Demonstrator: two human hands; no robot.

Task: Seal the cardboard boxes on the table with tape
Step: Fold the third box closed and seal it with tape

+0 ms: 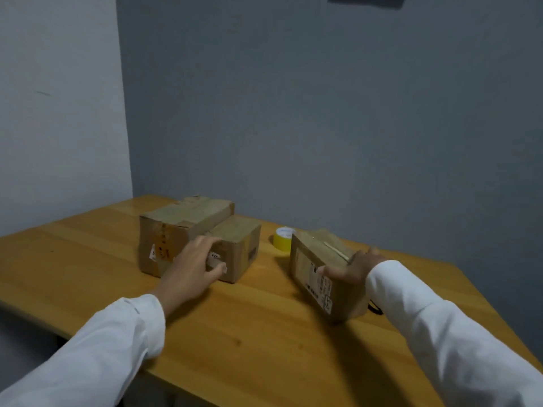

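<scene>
Yellow tape roll [283,238] sits behind right hand [352,267] gripping tilted box [320,271]; left hand [191,267] grasps small box [235,248].

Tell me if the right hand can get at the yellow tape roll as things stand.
Probably not directly. The right hand grips the tilted box, and that box stands between it and the tape roll behind its far corner. Letting go and reaching over or around the box should clear the way.
</scene>
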